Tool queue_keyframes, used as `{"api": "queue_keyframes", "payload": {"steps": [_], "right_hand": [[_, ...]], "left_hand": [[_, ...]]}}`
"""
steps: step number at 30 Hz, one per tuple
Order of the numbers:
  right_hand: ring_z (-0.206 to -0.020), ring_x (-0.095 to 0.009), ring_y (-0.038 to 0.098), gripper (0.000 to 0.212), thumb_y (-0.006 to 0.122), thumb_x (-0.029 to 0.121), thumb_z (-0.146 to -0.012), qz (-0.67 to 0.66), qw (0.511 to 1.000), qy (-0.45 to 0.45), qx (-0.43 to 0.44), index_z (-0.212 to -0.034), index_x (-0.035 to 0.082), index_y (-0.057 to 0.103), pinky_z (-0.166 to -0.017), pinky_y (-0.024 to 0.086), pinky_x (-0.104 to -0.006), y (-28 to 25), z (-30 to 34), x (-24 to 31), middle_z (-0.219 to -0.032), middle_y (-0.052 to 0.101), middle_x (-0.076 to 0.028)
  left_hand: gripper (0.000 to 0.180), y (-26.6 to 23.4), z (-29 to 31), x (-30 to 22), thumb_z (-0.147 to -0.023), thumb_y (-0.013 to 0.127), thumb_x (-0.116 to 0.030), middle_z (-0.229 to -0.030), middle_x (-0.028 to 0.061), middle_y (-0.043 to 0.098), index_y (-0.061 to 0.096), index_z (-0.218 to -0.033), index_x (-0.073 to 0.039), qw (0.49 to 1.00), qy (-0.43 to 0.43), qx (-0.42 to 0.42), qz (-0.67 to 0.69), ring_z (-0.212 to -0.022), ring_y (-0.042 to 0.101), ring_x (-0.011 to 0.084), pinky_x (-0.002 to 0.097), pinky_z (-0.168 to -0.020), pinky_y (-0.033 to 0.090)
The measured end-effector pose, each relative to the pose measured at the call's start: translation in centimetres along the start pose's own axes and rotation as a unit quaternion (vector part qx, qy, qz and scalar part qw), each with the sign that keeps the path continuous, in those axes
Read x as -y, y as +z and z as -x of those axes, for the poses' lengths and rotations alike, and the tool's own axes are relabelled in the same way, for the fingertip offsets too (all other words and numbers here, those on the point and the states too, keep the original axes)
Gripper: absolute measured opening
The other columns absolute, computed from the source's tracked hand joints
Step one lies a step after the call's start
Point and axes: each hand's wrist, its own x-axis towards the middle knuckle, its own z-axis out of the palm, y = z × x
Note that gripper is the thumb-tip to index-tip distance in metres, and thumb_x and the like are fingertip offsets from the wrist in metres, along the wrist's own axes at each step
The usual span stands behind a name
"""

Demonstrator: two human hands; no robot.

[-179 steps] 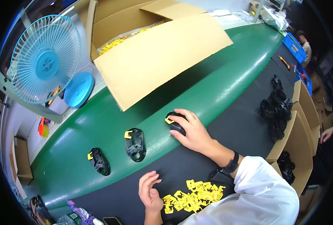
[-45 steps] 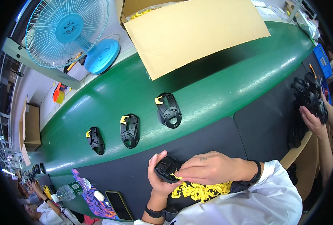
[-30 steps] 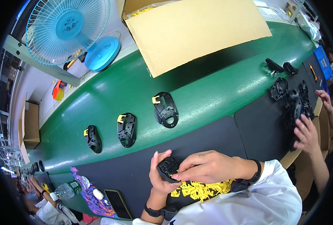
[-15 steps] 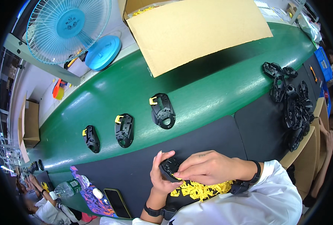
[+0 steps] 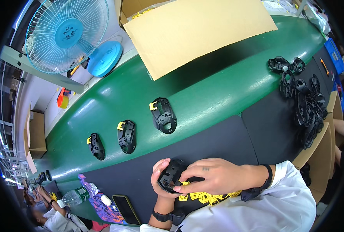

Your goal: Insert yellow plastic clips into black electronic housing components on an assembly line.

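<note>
**Black shell [image 5: 172, 174] in the left hand [image 5: 160, 188], little yellow pieces [image 5: 214, 198] right by it**

So the shell's held up over the near part of the black surface [image 5: 218, 141], left fingers wrapped round it and gripping. The right hand [image 5: 214, 176] has its fingers bent against the shell's right side; can't tell if they're pinching anything. The yellow pile sits under that hand. Farther out, three black parts [image 5: 164, 116] with yellow bits line up on the green belt [image 5: 206, 92]. Phone [image 5: 126, 209] and bottle [image 5: 79, 194] near left, jumbled black parts [image 5: 307, 110] over right, big cardboard box [image 5: 201, 36] on the far side.
</note>
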Motion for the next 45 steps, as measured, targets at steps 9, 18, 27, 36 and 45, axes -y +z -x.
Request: {"api": "queue_keyframes", "payload": {"steps": [9,18,27,36,45], "right_hand": [[-0.102,-0.025,0.061,0.053,0.064,0.000,-0.078,-0.001,1.000,0.002,0.001,-0.130,0.008,0.058,-0.091,0.049,-0.0382,0.0,0.4,-0.1,-0.112,0.061,-0.010],[-0.138,-0.037,0.036,0.057,0.070,0.019,-0.086,0.035,0.999,-0.015,0.032,-0.139,0.011,0.050,-0.113,0.035,-0.0429,-0.2,0.1,-2.2,-0.152,0.032,-0.018],[-0.124,-0.046,0.046,0.070,0.072,0.024,-0.084,0.161,0.972,0.154,-0.075,-0.144,0.008,0.039,-0.102,0.044,-0.0472,-3.2,0.2,-5.5,-0.146,0.034,-0.028],[-0.115,-0.037,0.054,0.045,0.070,0.032,-0.085,0.231,0.925,0.272,-0.130,-0.120,0.007,0.058,-0.094,0.048,-0.0435,-5.5,1.7,-9.6,-0.124,0.053,-0.017],[-0.098,-0.032,0.059,0.040,0.072,0.030,-0.083,0.298,0.903,0.251,-0.179,-0.111,0.006,0.057,-0.083,0.050,-0.0419,-5.7,2.4,-10.8,-0.110,0.054,-0.013]], "left_hand": [[0.093,0.5,0.2,0.2,-0.075,0.082,-0.044,-0.123,0.0192,0.056,0.030,-0.142,-0.005,0.999,-0.033,-0.023,-0.020,-0.112,0.057,0.0325,0.0472,-0.097,0.048],[0.095,2.0,-0.4,-1.4,-0.087,0.041,-0.076,-0.146,0.0236,0.039,0.029,-0.144,-0.001,0.942,-0.277,-0.012,0.190,-0.131,0.044,0.0356,0.0501,-0.107,0.040],[0.091,3.3,-1.3,-1.0,-0.094,0.048,-0.061,-0.151,0.0230,0.031,0.017,-0.151,0.002,0.934,-0.316,0.014,0.167,-0.120,0.053,0.0295,0.0383,-0.094,0.050],[0.062,3.2,-0.7,0.1,-0.101,0.042,-0.047,-0.141,0.0242,0.041,0.044,-0.132,0.007,0.967,-0.236,0.044,0.089,-0.098,0.064,0.0282,0.0346,-0.076,0.056],[0.053,3.4,0.0,0.7,-0.102,0.042,-0.043,-0.137,0.0229,0.044,0.050,-0.120,0.006,0.971,-0.223,0.057,0.066,-0.087,0.063,0.0223,0.0308,-0.071,0.054]]}}
